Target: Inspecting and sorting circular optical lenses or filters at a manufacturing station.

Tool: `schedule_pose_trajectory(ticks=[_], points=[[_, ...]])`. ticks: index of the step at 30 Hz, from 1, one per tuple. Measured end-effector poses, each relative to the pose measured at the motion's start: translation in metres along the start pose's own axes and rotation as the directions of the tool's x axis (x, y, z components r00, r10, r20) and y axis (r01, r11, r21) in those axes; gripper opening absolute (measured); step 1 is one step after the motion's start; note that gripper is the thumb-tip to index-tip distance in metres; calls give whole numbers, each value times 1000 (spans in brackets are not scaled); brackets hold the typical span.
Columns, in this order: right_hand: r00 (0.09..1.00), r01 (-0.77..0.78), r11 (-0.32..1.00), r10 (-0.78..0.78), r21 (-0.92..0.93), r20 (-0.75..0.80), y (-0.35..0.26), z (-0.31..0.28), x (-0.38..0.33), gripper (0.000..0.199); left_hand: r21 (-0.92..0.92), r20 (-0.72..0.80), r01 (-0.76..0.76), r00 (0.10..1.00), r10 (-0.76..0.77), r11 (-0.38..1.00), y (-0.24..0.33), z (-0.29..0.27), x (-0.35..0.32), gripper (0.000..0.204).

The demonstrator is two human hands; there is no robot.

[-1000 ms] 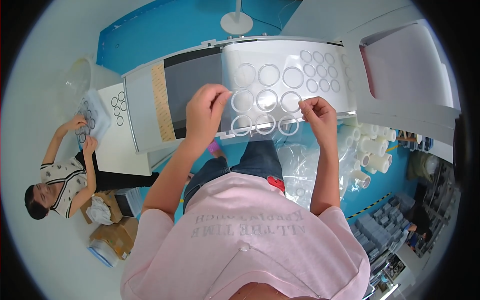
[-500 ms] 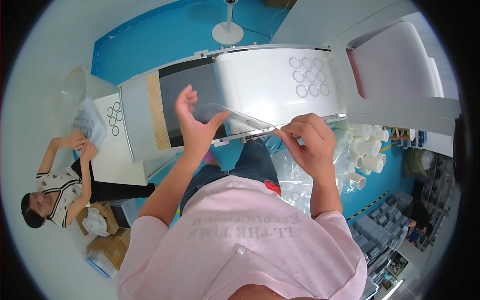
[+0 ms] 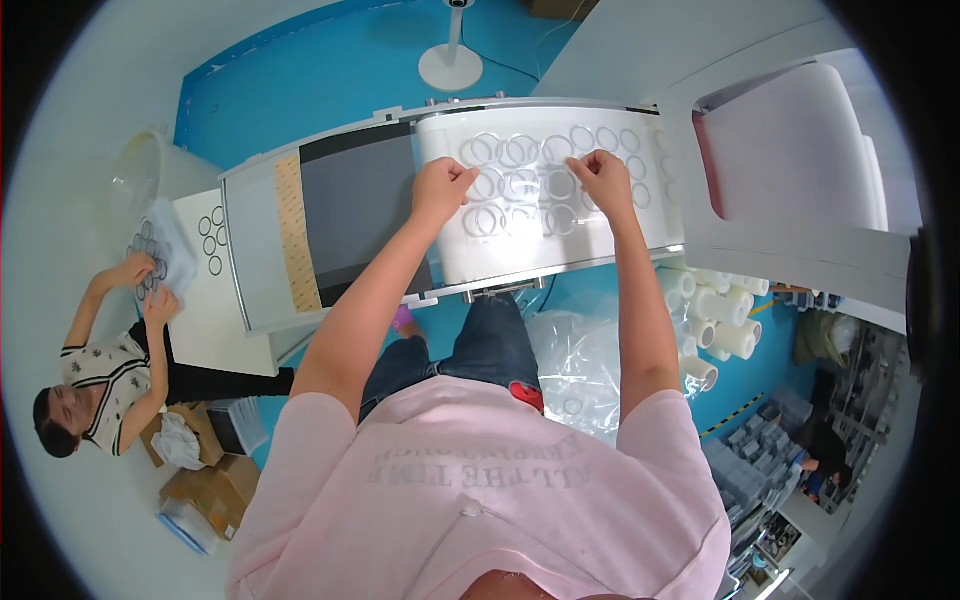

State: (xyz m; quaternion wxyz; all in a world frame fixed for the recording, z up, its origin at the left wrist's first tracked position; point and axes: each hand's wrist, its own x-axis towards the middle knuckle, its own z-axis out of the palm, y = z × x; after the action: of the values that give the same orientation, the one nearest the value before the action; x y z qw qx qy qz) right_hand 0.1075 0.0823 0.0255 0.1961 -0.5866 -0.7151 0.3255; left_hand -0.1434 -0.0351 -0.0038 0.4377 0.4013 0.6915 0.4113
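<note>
Clear sheet of rings (image 3: 521,184) spans the gap between a worker's two hands above a white belt (image 3: 462,255); whether it touches the belt cannot be told. The left hand (image 3: 446,190) pinches the left edge between thumb and fingers, while the right hand (image 3: 603,182) has its fingertips closed on the opposite edge. Good handling here would seem to call for even, light tension — both edges kept level, rows square to the belt, fingertips off the rings. More rings (image 3: 630,140) lie on the belt to the right, leading toward a white machine (image 3: 800,150); to the left run a dark panel (image 3: 355,215) and a tan strip (image 3: 293,235). Beyond stretches blue floor (image 3: 300,80), with a white stand (image 3: 450,68) at the back. Plastic film (image 3: 580,360) and white rolls (image 3: 738,338) crowd the near right — and at far left a co-worker (image 3: 110,390) handles dark rings beside a white counter (image 3: 220,320).
</note>
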Motion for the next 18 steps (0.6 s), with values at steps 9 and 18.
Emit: schedule_pose_trajectory(ticks=[9,18], points=[[998,1,1000,1,-17,70,16,29,42,33,112,-85,151,986,-142,982,-8,-4,21,32],[997,66,967,-75,-244,-30,9,45,28,33,769,-66,-36,989,135,639,16,24,18,44]])
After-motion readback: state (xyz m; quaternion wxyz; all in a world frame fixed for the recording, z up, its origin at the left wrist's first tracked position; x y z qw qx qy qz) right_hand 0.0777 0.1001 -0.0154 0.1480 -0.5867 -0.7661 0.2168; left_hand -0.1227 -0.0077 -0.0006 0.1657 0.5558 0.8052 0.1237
